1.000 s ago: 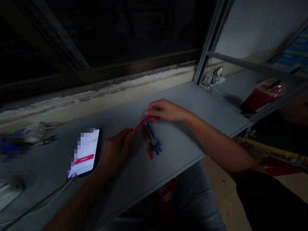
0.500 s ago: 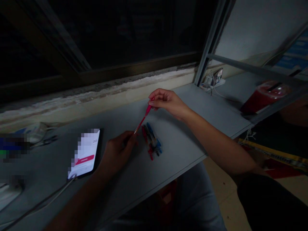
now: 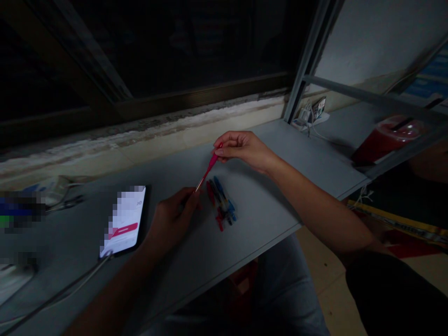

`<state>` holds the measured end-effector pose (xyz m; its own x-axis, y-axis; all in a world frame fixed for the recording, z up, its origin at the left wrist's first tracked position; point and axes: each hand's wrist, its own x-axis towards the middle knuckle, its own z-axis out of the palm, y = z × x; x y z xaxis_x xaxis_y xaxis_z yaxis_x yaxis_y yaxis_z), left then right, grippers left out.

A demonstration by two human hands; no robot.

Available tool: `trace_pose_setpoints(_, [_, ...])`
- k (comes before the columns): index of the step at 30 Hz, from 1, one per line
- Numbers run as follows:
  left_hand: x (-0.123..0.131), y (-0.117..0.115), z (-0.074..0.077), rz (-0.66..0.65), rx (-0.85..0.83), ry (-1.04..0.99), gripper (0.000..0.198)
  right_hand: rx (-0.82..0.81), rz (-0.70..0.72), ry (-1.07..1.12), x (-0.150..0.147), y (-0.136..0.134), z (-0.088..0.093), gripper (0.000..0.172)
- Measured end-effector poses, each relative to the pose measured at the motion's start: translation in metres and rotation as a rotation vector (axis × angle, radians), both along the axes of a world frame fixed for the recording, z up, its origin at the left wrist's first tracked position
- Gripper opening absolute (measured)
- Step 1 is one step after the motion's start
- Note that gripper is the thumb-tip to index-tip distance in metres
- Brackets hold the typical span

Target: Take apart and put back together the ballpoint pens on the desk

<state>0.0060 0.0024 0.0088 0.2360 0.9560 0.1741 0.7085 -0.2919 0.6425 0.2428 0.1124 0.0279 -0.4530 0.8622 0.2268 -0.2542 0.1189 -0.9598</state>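
Stretching beneath both arms, a grey desk [image 3: 280,186] carrying a lit phone [image 3: 124,221] with a cable [image 3: 70,289] trailing from it, a clear-wrapped bundle of red and blue pens [image 3: 221,205], then a dark window [image 3: 175,46] above a rough sill, and a red cup [image 3: 387,142] sitting behind a metal rail at far right. Hanging just above the bundle, a slim red pen [image 3: 210,167] with a pale tip, gripped by the closed fingers [image 3: 224,150] of the right hand [image 3: 245,150], the left hand [image 3: 173,219] curling its fingers around the tip.
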Motion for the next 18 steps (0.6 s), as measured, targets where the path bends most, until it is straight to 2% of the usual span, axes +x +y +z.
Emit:
trace_pose_setpoints(3, [-0.0005,0.0005,-0.0001,0.001,-0.004,-0.002,0.039,-0.020,0.109,-0.093,-0.0049,-0.0054,-0.0023,0.025])
trace_pose_setpoints(5, [-0.0009,0.0012,-0.0002,-0.004,-0.003,0.012,0.039,0.006,0.088,-0.217,-0.0068,-0.0090,-0.0041,0.025])
trace_pose_setpoints(8, [-0.0011,0.0023,-0.0008,0.010,0.012,0.037,0.041,0.093,0.040,-0.439,-0.0060,-0.0113,-0.0052,0.042])
trace_pose_setpoints(11, [-0.0007,0.0024,-0.0030,0.049,0.020,0.033,0.042,0.104,0.130,-0.390,-0.0035,-0.0101,-0.0043,0.036])
trace_pose_setpoints(13, [-0.0003,0.0021,-0.0047,0.041,0.024,0.021,0.041,0.115,0.163,-0.376,-0.0023,-0.0092,-0.0035,0.037])
trace_pose_setpoints(16, [0.0002,0.0014,-0.0049,0.026,0.030,0.014,0.040,0.160,0.095,-0.539,-0.0016,-0.0093,-0.0028,0.051])
trace_pose_setpoints(18, [0.0005,0.0011,-0.0031,0.052,0.031,0.013,0.040,0.179,0.074,-0.508,-0.0017,-0.0099,-0.0022,0.047])
